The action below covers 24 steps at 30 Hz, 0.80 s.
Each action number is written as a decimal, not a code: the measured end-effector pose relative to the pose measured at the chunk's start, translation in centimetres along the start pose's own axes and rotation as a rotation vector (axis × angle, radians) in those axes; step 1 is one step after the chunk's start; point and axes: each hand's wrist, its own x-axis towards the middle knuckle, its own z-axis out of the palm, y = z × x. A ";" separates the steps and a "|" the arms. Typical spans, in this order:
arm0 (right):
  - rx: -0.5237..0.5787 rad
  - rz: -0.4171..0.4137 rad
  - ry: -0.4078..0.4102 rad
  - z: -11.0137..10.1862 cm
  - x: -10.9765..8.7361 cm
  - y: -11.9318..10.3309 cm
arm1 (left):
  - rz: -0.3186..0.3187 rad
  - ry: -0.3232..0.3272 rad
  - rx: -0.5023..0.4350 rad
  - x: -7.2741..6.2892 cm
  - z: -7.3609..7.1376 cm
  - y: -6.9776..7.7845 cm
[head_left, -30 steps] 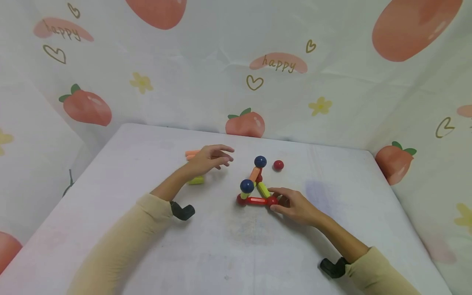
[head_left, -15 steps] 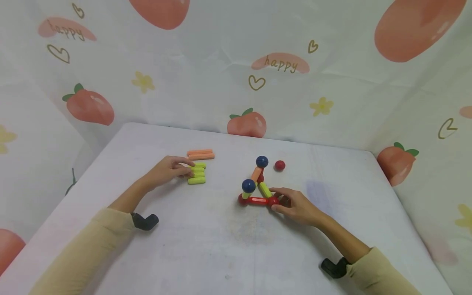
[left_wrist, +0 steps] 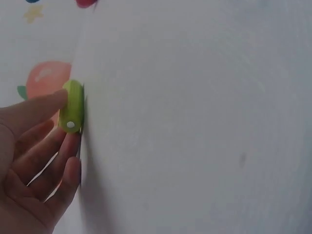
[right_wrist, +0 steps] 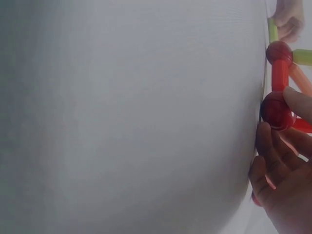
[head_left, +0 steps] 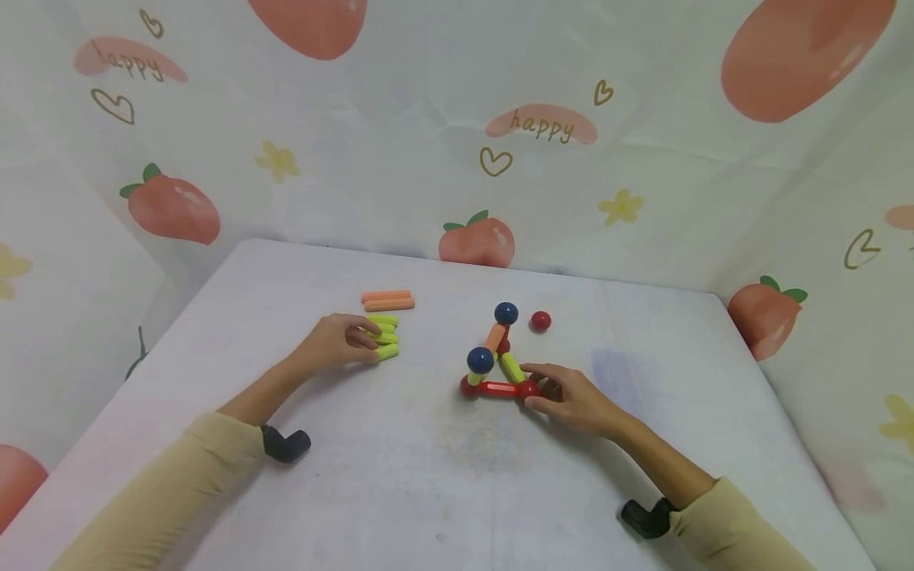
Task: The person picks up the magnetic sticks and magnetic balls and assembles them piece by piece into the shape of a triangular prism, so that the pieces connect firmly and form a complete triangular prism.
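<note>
My left hand (head_left: 336, 342) pinches the nearest yellow-green magnetic rod (left_wrist: 74, 105) between thumb and fingers; a metal dot shows on its end. More yellow-green rods (head_left: 388, 319) lie just beyond it, partly hidden by the fingers. My right hand (head_left: 574, 399) holds the red ball (right_wrist: 277, 111) at the right corner of a ball-and-rod frame, thumb on one side and fingers on the other. A red rod (head_left: 497, 388) joins that ball to another red ball (head_left: 467, 387). Two blue balls (head_left: 481, 361) sit on top of the frame, with an orange rod (head_left: 494, 337) between them.
Two orange rods (head_left: 388, 304) lie side by side behind the yellow-green ones. A loose red ball (head_left: 540, 321) rests behind the frame on the white table (head_left: 443, 492). A printed cloth (head_left: 400, 159) hangs along the table's back edge.
My left hand has moved left from near the frame to the yellow-green rods and now pinches the nearest one, which has turned slightly. My right hand stays on the frame's red ball.
</note>
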 end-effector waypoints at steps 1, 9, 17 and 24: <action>0.000 0.003 0.001 0.0 0.0 0.0 | -0.003 0.005 0.004 0.0 0.1 0.1; -0.001 0.003 0.000 0.0 0.1 0.0 | 0.015 0.004 -0.132 1.0 1.0 2.3; 0.004 0.012 0.001 0.0 0.0 0.1 | -0.096 -0.038 -0.395 3.6 3.5 7.8; 0.006 0.004 -0.005 -0.1 0.1 0.1 | -0.089 -0.083 -0.518 5.3 6.1 11.3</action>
